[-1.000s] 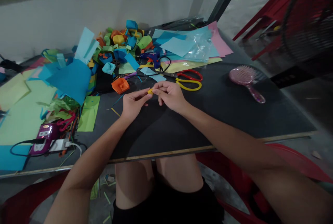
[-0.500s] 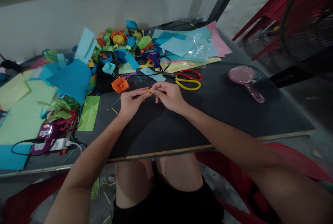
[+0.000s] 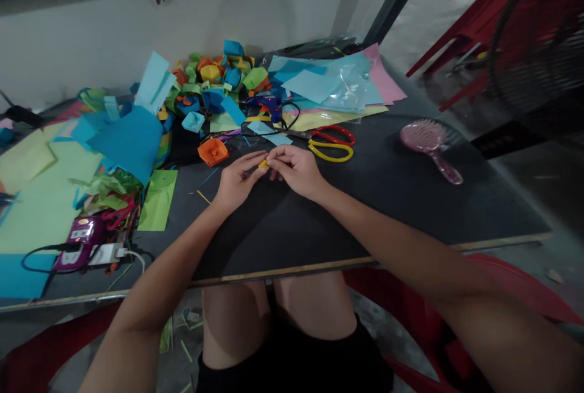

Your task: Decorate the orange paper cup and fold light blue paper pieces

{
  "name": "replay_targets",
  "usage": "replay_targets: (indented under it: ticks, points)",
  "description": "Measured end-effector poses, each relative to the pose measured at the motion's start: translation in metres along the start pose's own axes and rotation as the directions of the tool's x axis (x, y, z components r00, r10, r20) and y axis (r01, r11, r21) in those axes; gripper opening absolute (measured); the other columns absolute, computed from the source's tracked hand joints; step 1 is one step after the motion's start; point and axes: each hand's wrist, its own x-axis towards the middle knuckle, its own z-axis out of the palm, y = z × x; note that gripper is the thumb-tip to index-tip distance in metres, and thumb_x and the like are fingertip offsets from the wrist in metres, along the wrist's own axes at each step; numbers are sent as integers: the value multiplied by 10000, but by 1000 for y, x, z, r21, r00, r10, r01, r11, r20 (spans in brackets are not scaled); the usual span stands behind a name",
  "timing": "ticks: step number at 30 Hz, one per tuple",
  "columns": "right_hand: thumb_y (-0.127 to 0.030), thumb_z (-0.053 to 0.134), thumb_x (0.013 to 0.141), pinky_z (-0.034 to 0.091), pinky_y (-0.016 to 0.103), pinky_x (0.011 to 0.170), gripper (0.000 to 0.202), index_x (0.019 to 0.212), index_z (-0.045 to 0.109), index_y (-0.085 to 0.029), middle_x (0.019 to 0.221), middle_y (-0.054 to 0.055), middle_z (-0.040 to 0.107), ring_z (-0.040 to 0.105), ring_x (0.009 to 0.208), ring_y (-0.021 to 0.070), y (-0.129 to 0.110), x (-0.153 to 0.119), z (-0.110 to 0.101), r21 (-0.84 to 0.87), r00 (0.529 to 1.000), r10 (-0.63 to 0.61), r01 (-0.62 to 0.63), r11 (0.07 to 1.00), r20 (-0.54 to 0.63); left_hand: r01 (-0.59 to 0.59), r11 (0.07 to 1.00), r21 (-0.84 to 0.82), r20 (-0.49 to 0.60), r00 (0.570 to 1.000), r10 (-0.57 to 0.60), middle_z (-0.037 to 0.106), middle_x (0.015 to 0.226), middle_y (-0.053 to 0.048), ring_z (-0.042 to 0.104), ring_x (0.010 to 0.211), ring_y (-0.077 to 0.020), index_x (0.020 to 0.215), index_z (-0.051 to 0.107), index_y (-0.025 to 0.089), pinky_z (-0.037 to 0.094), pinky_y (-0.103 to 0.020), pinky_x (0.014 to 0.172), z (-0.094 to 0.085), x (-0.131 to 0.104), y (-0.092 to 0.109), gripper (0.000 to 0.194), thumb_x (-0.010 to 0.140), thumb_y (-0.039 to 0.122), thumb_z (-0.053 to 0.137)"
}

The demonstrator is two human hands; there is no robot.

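My hands, pinching a small yellow paper piece [image 3: 263, 163].
Left hand [image 3: 237, 178] and right hand [image 3: 294, 169] remain pinched on it; grip essentially unchanged, apparently mid-fold.

- Red-and-yellow scissors [image 3: 332, 142] lay on the black table [image 3: 387, 210], toward its far edge.
- A pink hairbrush [image 3: 431, 145] lay near the right edge, well apart from the scissors.
- Folded paper pieces [image 3: 219, 79] were heaped at the far edge; an orange folded piece [image 3: 212, 151] lay just in front.
- Flat paper sheets [image 3: 328, 86] occupied the far right corner.
- A purple device [image 3: 78, 241] with a cable lay near the front left corner.
- A green sheet [image 3: 157, 200] lay left of centre.
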Motion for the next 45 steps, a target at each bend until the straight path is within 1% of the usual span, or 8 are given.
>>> replay_targets:
  ticks: [3, 6, 13, 22, 25, 28, 37, 45]
  points:
    - [-506, 700, 783, 450, 238, 472, 357, 858, 608, -170, 606, -11, 645, 605, 497, 116, -3, -1, 2, 25, 1000, 17, -17, 1000, -8, -97, 993, 74, 11, 995, 96, 692, 1221, -87, 653, 1116, -221, 1065, 744, 254, 575, -288, 757, -3, 0, 1, 276, 850, 404, 659]
    - [-510, 705, 772, 458, 240, 462, 363, 853, 610, -169, 614, -5, 654, 610, 491, 120, -5, -3, 4, 37, 999, 39, -38, 999, -24, -107, 989, 100, -33, 993, 110, 714, 1173, -85, 674, 1072, -212, 1038, 751, 246, 576, -307, 791, -2, -2, 2, 256, 845, 391, 667]
    - [-473, 686, 798, 483, 237, 476, 317, 868, 617, -172, 641, 3, 673, 638, 520, 127, -5, -6, 7, 12, 999, 43, -42, 999, -33, -46, 992, 116, -168, 984, 65, 752, 1056, -66, 699, 966, -201, 944, 766, 248, 579, -329, 753, 6, -5, 2, 194, 859, 374, 646]
    - [-477, 668, 813, 506, 234, 528, 302, 867, 632, -182, 743, 24, 680, 658, 678, 148, -2, -7, 12, -46, 996, 34, -38, 998, -88, 8, 999, 53, -191, 982, 2, 744, 1065, -87, 698, 940, -193, 917, 760, 207, 549, -250, 627, 8, -4, -2, 220, 845, 386, 653]
    - [-452, 673, 811, 509, 249, 574, 269, 843, 632, -189, 847, 42, 689, 642, 742, 152, -1, -7, 12, -114, 991, -16, 1, 993, -135, 57, 998, -12, -208, 976, -58, 740, 1085, -83, 704, 870, -173, 934, 752, 198, 557, -236, 595, 10, -4, -5, 245, 837, 399, 652]
    - [-408, 691, 798, 496, 267, 610, 219, 827, 648, -195, 930, 57, 692, 629, 787, 163, -3, -6, 10, -238, 979, -110, 67, 969, -171, 111, 987, -117, -220, 966, -135, 756, 975, -71, 705, 798, -154, 945, 730, 180, 573, -230, 597, 12, -3, -7, 275, 806, 413, 679]
    - [-325, 662, 817, 455, 271, 584, 120, 838, 678, -209, 885, 44, 697, 610, 724, 152, -8, -8, 9, -348, 963, -220, 154, 925, -157, 194, 936, -292, -197, 946, -258, 768, 912, -69, 721, 779, -162, 940, 740, 169, 608, -276, 683, 13, -2, -6, 356, 704, 432, 779]
    - [-313, 668, 788, 464, 262, 571, 130, 795, 672, -183, 800, 38, 701, 625, 683, 144, -8, -3, 7, -228, 985, -67, 29, 973, -161, 263, 879, -397, -79, 945, -319, 770, 996, -80, 720, 813, -166, 1031, 757, 198, 603, -312, 765, 9, 0, -8, 465, 630, 418, 843]
